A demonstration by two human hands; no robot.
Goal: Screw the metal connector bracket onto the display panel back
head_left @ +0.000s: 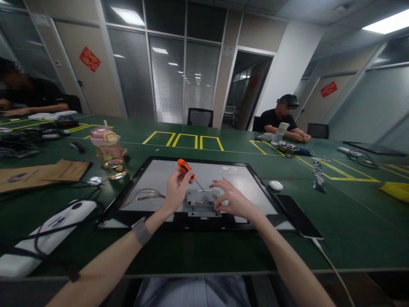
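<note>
At mid-frame, the left hand (177, 189) pinches an orange screwdriver (184, 165) angled toward a metal plate (204, 211) lying on the panel (151, 175) — work apparently partway, plate set down, its fastening too small to judge — while the right hand (234, 198), fingers spread, is at the plate's right edge, contact unclear.

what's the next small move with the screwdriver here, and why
Perhaps check the seating of the screwdriver before turning it: the left hand holds it slanted, its tip near the upper edge of the metal plate, and whether it touches is too small to tell. The right hand has fingertips at the plate's right side.
</note>
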